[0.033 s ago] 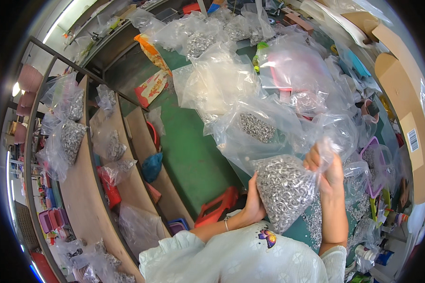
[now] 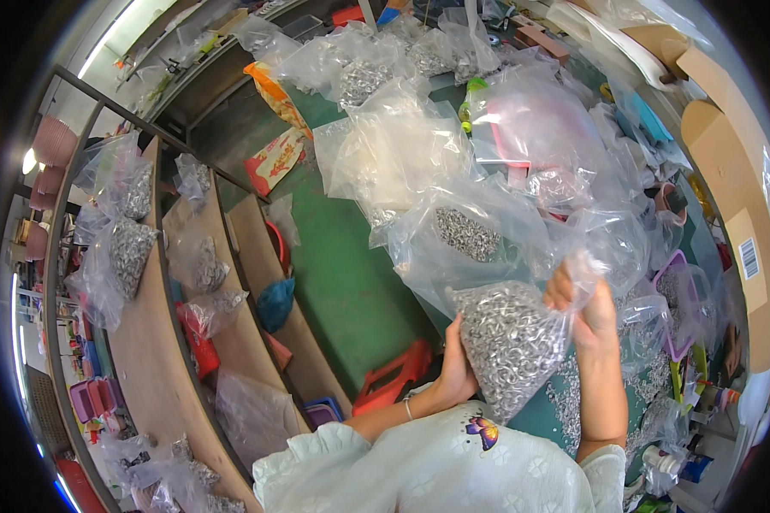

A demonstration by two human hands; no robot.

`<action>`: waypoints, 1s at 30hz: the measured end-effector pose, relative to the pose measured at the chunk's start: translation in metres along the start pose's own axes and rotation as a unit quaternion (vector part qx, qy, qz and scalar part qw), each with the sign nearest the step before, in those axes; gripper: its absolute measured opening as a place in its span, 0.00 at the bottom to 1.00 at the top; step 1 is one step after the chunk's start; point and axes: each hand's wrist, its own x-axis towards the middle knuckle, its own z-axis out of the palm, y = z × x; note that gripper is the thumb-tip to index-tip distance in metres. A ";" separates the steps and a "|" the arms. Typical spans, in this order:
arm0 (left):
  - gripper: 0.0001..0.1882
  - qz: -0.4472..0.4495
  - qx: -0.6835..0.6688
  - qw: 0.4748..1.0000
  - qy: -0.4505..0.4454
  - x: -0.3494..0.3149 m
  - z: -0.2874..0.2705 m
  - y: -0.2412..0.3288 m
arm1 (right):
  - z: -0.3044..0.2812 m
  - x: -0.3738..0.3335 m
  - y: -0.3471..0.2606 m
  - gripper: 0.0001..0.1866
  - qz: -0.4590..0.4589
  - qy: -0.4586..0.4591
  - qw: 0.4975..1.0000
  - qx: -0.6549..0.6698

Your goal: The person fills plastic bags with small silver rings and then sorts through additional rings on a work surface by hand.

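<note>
My right hand clutched the metal-filled bag by its neck before my shirt, my left hand braced its side, how closed I couldn't tell, and a slackened grip could have spilled its load.

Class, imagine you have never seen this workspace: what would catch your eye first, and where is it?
First, right of centre, the clear bag full of small silvery pieces, its upper right gripped by the right hand, the left hand against its side. Next, the colourful butterfly on the pale top, just below. Then, at left, wooden shelves bearing more filled bags.
</note>
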 end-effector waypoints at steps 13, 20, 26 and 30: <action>0.25 0.153 0.126 0.978 0.066 0.021 -0.027 0.045 | -0.054 0.091 0.081 0.15 0.154 0.203 0.963 0.087; 0.23 0.129 0.177 0.967 0.133 0.053 -0.035 0.054 | -0.096 0.117 0.125 0.17 0.259 0.163 0.946 0.106; 0.34 0.127 0.276 0.933 0.193 0.091 -0.048 0.055 | -0.129 0.148 0.151 0.23 0.307 0.108 0.941 0.090; 0.43 0.187 0.441 0.841 0.250 0.109 -0.055 0.049 | -0.134 0.167 0.141 0.24 0.289 0.024 0.946 0.145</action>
